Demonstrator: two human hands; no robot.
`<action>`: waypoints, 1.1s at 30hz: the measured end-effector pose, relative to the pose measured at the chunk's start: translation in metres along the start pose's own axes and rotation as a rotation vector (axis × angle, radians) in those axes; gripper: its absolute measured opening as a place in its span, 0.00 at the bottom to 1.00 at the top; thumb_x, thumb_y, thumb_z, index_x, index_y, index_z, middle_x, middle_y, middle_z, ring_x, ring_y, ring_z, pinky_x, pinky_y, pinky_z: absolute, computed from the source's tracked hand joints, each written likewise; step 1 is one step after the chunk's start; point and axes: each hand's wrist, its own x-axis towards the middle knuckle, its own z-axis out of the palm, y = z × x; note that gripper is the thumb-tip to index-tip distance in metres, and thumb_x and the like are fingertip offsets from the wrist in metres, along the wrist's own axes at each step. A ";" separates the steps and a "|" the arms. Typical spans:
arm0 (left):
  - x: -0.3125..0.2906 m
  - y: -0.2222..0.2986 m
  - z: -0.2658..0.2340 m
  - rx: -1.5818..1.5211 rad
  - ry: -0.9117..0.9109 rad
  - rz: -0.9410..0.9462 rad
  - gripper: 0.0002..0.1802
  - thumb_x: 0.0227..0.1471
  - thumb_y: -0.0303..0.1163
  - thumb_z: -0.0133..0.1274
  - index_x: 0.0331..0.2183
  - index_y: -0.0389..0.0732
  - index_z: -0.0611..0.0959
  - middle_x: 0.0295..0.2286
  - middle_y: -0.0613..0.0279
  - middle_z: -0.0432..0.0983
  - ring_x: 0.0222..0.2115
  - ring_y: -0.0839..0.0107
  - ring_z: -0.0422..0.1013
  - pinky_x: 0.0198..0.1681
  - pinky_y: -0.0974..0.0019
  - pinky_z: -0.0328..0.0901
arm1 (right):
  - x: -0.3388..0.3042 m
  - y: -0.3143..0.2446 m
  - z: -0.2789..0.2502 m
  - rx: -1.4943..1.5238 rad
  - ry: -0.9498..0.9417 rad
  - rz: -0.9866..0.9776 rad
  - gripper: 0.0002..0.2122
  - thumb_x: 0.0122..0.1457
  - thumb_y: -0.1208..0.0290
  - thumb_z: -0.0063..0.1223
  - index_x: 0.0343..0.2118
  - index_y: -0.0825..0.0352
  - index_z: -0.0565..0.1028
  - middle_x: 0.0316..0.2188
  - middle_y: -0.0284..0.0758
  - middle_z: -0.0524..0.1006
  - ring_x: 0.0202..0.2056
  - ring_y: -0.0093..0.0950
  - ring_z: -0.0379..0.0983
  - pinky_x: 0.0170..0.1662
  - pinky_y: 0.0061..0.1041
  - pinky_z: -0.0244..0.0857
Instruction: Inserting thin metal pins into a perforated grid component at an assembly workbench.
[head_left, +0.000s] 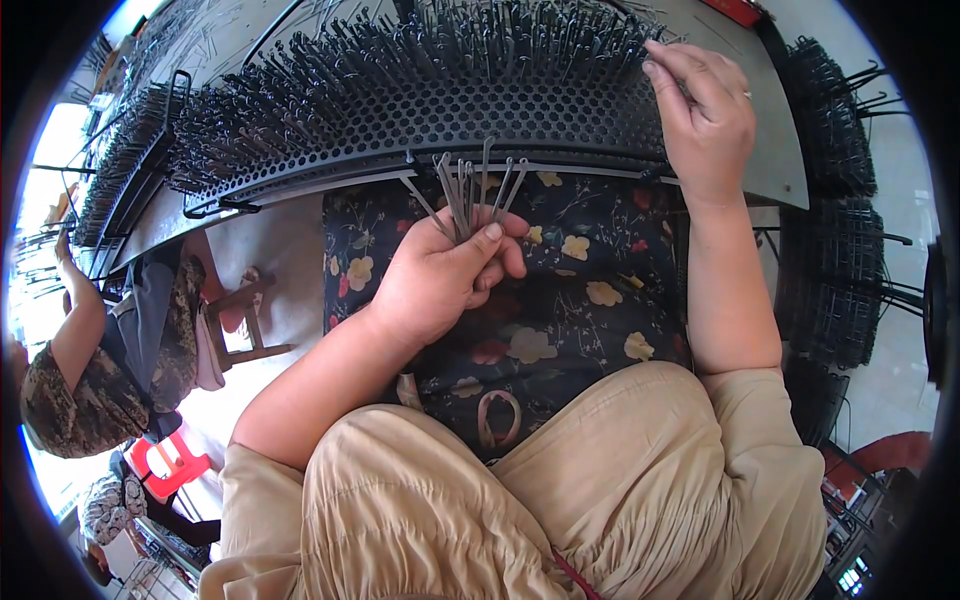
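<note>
Perforated rack [400, 118]: stood on the bench [785, 155], crowded with dark rods [480, 48].
Left hand [437, 268]: had its grip clamped round fanned thin rods [468, 195], above the floral cloth [575, 320].
Right hand [706, 120]: hovered at the rack's right end; I could not tell whether its grip held anything.

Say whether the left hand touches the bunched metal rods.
Touching. The head view shows the left hand closed around the bunched metal rods, below their tips.

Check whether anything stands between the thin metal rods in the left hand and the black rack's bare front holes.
Only the rack's front rim visibly lies between the rods and those holes; the right hand is off to the right.
</note>
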 end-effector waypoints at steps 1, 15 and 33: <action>0.001 0.000 0.000 0.005 -0.002 0.006 0.11 0.63 0.29 0.41 0.42 0.36 0.75 0.26 0.65 0.74 0.21 0.84 0.59 0.19 0.80 0.55 | 0.004 -0.006 0.000 -0.064 0.004 -0.049 0.05 0.48 0.79 0.62 0.30 0.64 0.82 0.31 0.30 0.80 0.34 0.25 0.74 0.41 0.20 0.65; -0.008 0.004 -0.009 -0.036 0.032 0.160 0.11 0.64 0.33 0.40 0.42 0.41 0.76 0.23 0.66 0.74 0.17 0.86 0.56 0.18 0.81 0.51 | -0.005 -0.084 0.008 0.955 -0.349 0.773 0.09 0.53 0.81 0.58 0.38 0.70 0.77 0.31 0.33 0.80 0.32 0.19 0.75 0.37 0.16 0.70; -0.032 0.014 -0.062 -0.043 0.343 0.208 0.08 0.62 0.31 0.42 0.36 0.41 0.76 0.21 0.68 0.70 0.16 0.83 0.57 0.17 0.79 0.52 | 0.064 -0.132 0.109 0.447 -0.001 -0.088 0.10 0.49 0.85 0.60 0.34 0.68 0.75 0.27 0.34 0.78 0.28 0.23 0.75 0.33 0.21 0.69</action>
